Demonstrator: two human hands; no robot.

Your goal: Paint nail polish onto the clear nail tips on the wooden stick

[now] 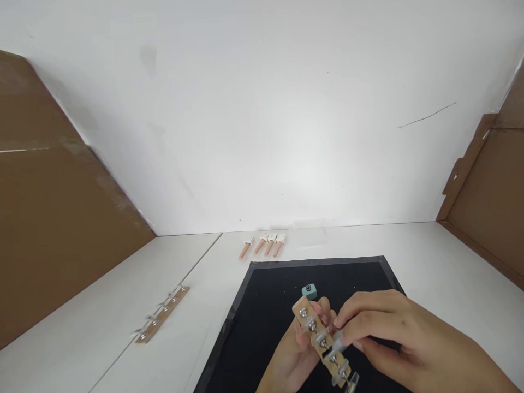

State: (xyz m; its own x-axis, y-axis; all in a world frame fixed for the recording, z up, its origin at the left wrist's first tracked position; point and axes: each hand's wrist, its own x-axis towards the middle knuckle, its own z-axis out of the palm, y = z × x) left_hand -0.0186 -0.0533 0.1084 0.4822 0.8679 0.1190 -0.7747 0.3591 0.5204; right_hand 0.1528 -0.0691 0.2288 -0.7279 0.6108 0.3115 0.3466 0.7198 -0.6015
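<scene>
My left hand is closed around a light wooden strip, tilted above the black mat. Several round silver metal knobs and clear plastic pieces run along the strip. At its right side, my right hand pinches a small greyish piece, partly covered by the fingers; it appears to touch the strip's edge. Just beyond the left fingertips lies a small teal block with a dark round spot on top. A clear piece with metal juts from the strip's near end.
On the white table, a similar wooden strip with clear pieces lies to the left. Several pinkish sticks with white ends lie behind the black mat. Brown cardboard panels flank both sides; a white wall rises behind.
</scene>
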